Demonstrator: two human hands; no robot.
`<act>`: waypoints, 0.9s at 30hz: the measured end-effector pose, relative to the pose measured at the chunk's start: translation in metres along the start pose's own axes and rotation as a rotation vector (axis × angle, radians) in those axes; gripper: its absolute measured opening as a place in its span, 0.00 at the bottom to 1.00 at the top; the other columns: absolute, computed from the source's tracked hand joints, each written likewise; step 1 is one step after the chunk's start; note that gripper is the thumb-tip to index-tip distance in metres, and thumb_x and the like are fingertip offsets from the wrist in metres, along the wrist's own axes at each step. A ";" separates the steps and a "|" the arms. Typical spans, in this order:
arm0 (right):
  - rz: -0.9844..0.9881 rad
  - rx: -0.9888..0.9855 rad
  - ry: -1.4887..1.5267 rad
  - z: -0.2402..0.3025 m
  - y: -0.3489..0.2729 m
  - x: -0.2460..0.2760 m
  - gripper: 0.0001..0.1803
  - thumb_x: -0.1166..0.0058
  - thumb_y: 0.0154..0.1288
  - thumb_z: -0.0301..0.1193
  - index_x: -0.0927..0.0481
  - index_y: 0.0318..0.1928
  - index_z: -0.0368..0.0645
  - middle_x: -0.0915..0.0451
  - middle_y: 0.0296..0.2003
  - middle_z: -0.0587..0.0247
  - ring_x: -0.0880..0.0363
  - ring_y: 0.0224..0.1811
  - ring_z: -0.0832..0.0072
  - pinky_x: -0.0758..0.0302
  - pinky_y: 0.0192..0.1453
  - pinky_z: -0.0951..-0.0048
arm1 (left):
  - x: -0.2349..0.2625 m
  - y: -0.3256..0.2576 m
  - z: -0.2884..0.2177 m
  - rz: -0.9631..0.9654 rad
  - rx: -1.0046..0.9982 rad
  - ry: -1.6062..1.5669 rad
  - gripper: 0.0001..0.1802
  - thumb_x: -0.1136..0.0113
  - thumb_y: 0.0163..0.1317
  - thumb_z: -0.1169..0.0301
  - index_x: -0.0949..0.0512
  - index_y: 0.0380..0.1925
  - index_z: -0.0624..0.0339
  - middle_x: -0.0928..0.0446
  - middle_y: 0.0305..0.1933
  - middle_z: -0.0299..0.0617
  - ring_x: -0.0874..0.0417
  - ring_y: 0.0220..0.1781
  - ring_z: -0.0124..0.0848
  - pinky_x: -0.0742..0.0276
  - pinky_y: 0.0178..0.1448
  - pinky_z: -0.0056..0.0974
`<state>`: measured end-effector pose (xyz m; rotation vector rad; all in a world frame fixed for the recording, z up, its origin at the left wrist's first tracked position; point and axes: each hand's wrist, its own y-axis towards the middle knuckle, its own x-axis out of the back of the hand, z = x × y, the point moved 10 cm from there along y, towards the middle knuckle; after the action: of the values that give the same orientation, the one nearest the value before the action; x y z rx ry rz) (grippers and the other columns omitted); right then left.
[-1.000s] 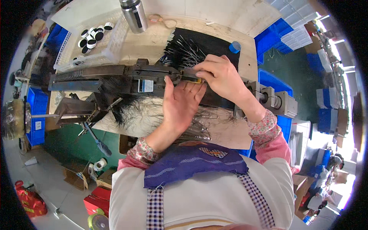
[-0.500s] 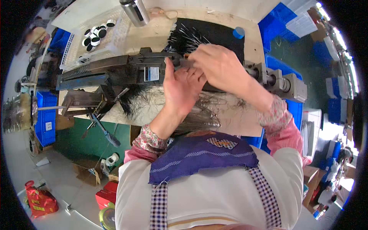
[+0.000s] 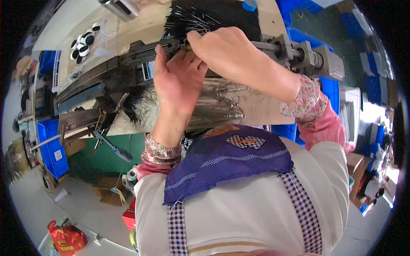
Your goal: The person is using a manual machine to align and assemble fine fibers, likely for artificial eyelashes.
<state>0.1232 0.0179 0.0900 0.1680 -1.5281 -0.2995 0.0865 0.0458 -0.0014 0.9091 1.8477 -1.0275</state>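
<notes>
Both hands are at the middle of a long dark metal bench machine [image 3: 115,66]. My right hand [image 3: 226,51] reaches over the machine with thumb and fingers pinched together at its centre. Whatever is between those fingertips is hidden. Beside it, my left hand [image 3: 179,81] is palm up, thumb raised and fingers loosely stretched, their tips partly behind the right hand. A bundle of thin metal wires [image 3: 218,102] lies on the table just below the hands. Behind them, thin pale rods [image 3: 196,19] are scattered on a black cloth [image 3: 239,21].
A translucent crate [image 3: 106,55] of white, black-faced round pieces [image 3: 83,45] stands at the far left, near a steel cup [image 3: 121,8]. A blue cap [image 3: 249,5] sits on the cloth. Black bristles [image 3: 134,102] hang by the machine, whose shaft housing [image 3: 318,62] extends right. Blue bins flank the table.
The whole view has shifted, so the table and machine appear further up and left. Both hands stay at the machine's middle, right hand still pinched and left palm still up.
</notes>
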 end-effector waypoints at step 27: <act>0.151 -0.152 0.570 -0.016 -0.146 -0.122 0.14 0.42 0.56 0.29 0.27 0.43 0.41 0.20 0.31 0.56 0.18 0.34 0.60 0.22 0.39 0.62 | 0.250 -0.309 -0.272 -1.791 -0.304 2.087 0.50 0.41 0.59 0.59 0.62 0.72 0.57 0.23 0.49 0.62 0.19 0.47 0.56 0.23 0.50 0.56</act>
<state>0.1248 -0.0865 -0.0702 0.0127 -0.9428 -0.2209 -0.3638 0.2115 -0.0392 -0.9049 4.5687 0.0703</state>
